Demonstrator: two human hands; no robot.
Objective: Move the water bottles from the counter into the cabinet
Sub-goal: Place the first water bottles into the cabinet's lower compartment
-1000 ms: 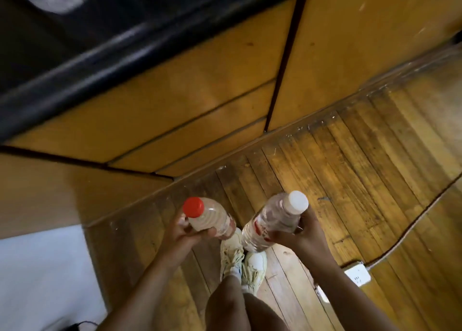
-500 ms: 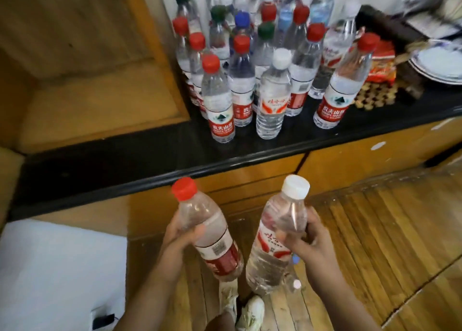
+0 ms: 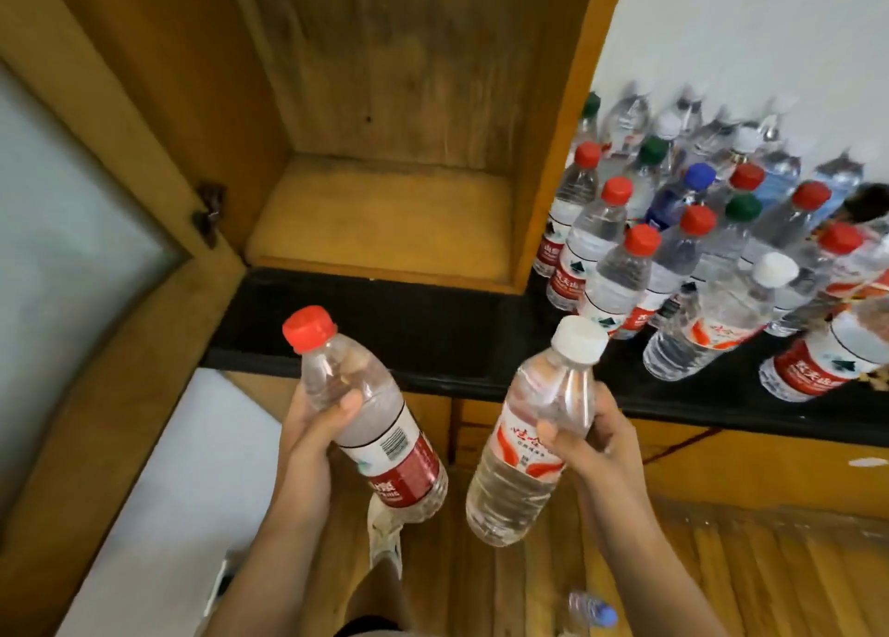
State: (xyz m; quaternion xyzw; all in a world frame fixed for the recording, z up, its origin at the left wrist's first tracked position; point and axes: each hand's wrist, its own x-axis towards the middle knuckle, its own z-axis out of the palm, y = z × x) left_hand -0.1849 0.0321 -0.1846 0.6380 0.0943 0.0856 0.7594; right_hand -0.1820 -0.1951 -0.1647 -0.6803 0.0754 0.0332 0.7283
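Observation:
My left hand (image 3: 312, 436) grips a red-capped water bottle (image 3: 370, 410) with a red label, held in front of the black counter edge. A white-capped bottle (image 3: 531, 434) with a red and white label is gripped by my right hand (image 3: 594, 448) beside it. Both bottles tilt slightly and sit below the open wooden cabinet (image 3: 385, 213), whose shelf holds nothing that I can see. Several more water bottles (image 3: 673, 251) with red, green, blue and white caps stand on the black counter (image 3: 433, 328) to the right of the cabinet.
The cabinet door (image 3: 86, 270) with a frosted pane stands open at the left. Yellow lower cupboard fronts (image 3: 750, 468) run under the counter. A blue-capped bottle (image 3: 589, 612) lies on the wooden floor near my shoe (image 3: 385, 535).
The view has swung up from the floor to the counter and the open cabinet. Both hands have risen with their bottles toward the counter edge.

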